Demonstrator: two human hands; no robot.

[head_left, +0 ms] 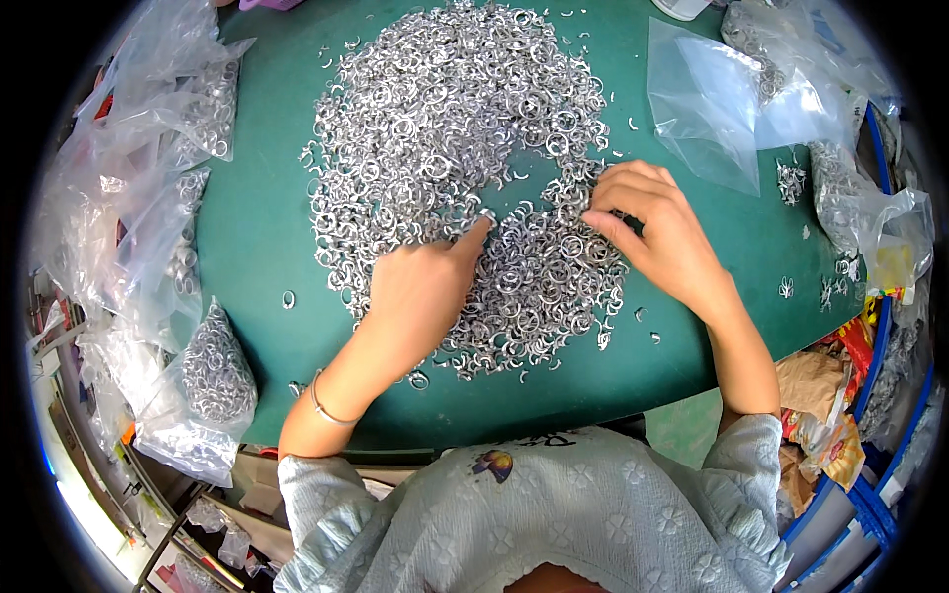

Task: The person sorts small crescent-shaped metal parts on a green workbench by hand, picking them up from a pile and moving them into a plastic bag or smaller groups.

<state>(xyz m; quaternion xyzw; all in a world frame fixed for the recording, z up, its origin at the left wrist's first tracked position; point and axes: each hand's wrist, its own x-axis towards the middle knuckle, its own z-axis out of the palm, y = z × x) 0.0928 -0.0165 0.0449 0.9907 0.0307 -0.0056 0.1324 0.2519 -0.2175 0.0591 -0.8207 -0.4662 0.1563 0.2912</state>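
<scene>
A broad pile of small silvery metal rings and curved pieces point(425, 128) is spread over the green tabletop point(267, 227). Over its lower middle lies my left hand point(420, 292), index finger reaching to a piece beside a gap in the pile, the other fingers folded under. Whatever those folded fingers hold is hidden. My right hand point(652, 222) rests at the pile's right edge, fingers bent and thumb tip close to the index fingertip among the rings. Anything between them is too small to make out.
Clear plastic bags holding metal pieces line the left side, including a filled bag point(217, 371). More bags point(840, 193) lie at the right, near a flat plastic bag point(702, 104). A loose ring point(289, 298) sits left of the pile. Crumpled wrappers point(825, 415) are below the table's right edge.
</scene>
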